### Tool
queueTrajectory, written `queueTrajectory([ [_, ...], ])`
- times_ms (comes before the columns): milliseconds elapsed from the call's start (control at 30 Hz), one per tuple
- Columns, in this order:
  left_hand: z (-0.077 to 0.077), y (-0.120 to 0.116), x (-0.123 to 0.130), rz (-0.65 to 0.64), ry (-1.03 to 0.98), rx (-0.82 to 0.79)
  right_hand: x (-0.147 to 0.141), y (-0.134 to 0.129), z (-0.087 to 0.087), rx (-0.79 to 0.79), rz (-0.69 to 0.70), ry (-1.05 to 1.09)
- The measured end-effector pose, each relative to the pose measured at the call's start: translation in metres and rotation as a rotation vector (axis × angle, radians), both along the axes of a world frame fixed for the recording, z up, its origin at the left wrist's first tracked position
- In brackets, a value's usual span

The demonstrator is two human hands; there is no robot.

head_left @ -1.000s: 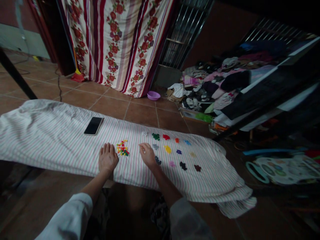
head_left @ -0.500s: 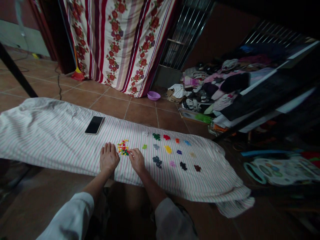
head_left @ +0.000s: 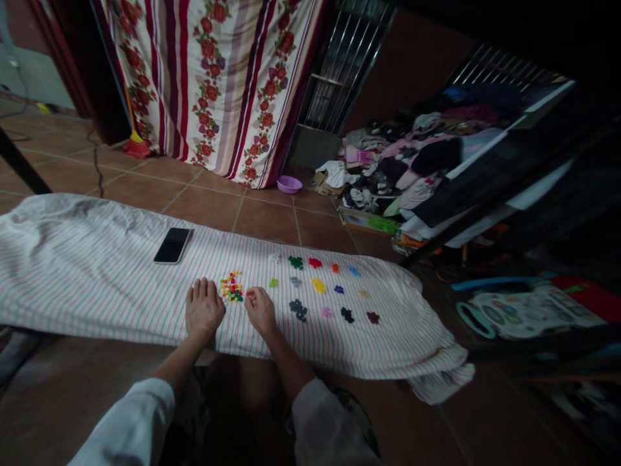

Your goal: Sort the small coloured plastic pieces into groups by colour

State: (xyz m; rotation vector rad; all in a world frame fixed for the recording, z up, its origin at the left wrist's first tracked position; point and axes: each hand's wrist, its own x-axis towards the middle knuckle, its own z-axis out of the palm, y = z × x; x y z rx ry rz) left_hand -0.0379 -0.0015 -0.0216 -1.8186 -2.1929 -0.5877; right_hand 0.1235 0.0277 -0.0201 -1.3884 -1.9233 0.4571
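My left hand point(head_left: 204, 307) lies flat on the striped cloth point(head_left: 121, 285), fingers spread, just left of a mixed pile of small red, yellow and green pieces point(head_left: 231, 287). Right of that pile, my right hand point(head_left: 261, 309) is closed in a pinch, with a small red piece point(head_left: 249, 293) at its fingertips. Farther right lie several single-colour heaps, among them dark green point(head_left: 295, 263), red point(head_left: 315, 263), yellow point(head_left: 318, 285), dark grey point(head_left: 298, 310), light green point(head_left: 273, 283), black point(head_left: 347, 315) and brown point(head_left: 372, 318).
A phone point(head_left: 173, 246) rests on the cloth at the left. Beyond it are a floral curtain point(head_left: 208, 84), a broom point(head_left: 136, 146) and a purple basin point(head_left: 289, 185) on the tiled floor. Clothes point(head_left: 412, 162) are heaped at the back right.
My right hand has drawn slightly away from the mixed pile, the red piece at its fingertips. My left hand stays flat beside the pile. The whole view has shifted a little.
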Motion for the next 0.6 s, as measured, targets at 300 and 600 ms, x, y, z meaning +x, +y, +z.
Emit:
queueTrajectory([
  [300,0.004,-0.001,0.001,-0.003,-0.017,0.006,0.0,0.002,-0.005,-0.036,-0.029,0.04],
  [600,0.004,-0.002,0.002,0.003,0.009,0.021,0.018,0.014,0.007,-0.106,-0.011,0.286],
])
